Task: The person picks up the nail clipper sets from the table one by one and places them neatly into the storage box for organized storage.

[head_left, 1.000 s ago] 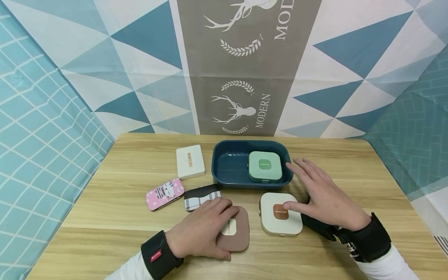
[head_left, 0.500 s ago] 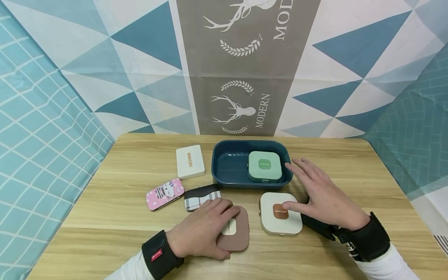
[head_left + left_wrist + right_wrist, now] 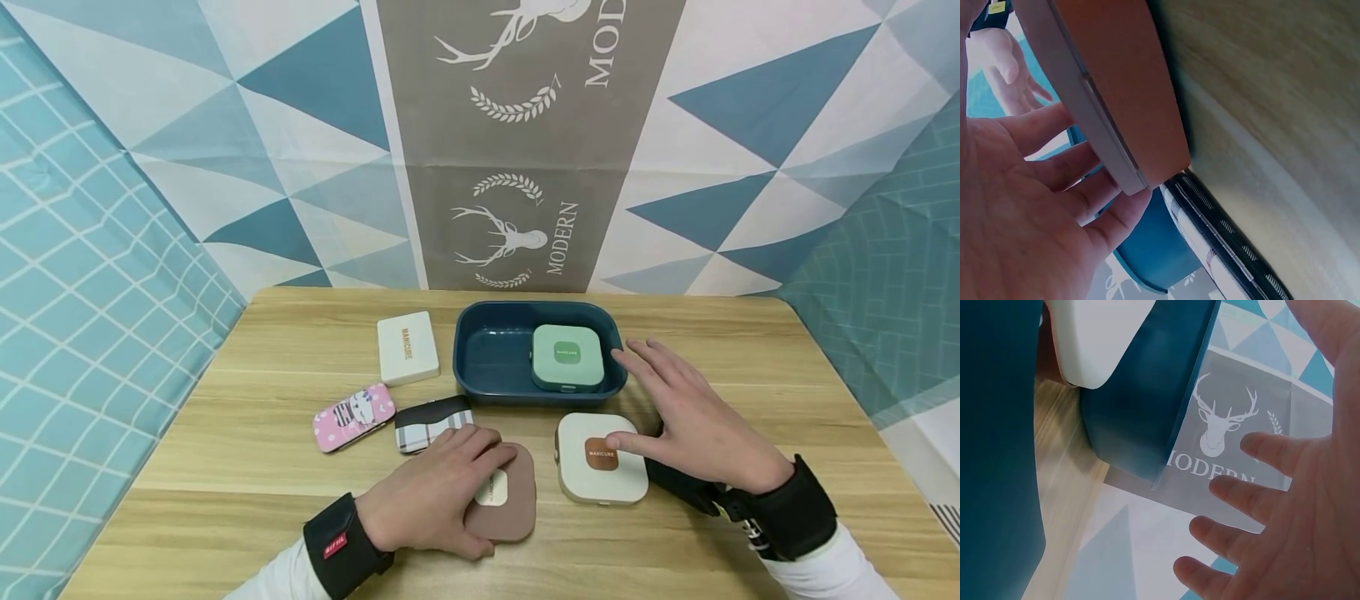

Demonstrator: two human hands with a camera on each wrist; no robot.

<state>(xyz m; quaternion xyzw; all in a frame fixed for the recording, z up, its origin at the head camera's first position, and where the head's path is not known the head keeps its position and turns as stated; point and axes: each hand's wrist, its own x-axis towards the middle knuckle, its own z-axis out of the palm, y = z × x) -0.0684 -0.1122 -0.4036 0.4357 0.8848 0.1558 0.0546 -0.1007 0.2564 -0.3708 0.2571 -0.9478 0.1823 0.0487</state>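
My left hand (image 3: pixel 435 492) lies over a brown manicure case (image 3: pixel 517 500) flat on the table, thumb at its near edge. In the left wrist view its fingertips touch the side of the brown case (image 3: pixel 1129 81). My right hand (image 3: pixel 697 417) is spread, fingers apart and relaxed. From the head its thumb overlaps the label of a white manicure case (image 3: pixel 585 483); contact cannot be told. The right wrist view shows the right hand's fingers (image 3: pixel 1254 500) holding nothing. A green manicure case (image 3: pixel 567 358) sits in the right half of a dark blue tray (image 3: pixel 491 400).
Left of the tray lies a white manicure box (image 3: pixel 408 346). A pink cartoon tin (image 3: pixel 352 417) and a black-and-plaid case (image 3: pixel 433 421) lie nearer. A dark case (image 3: pixel 682 489) is partly hidden under the right hand. Patterned cloth (image 3: pixel 510 167) hangs behind the table.
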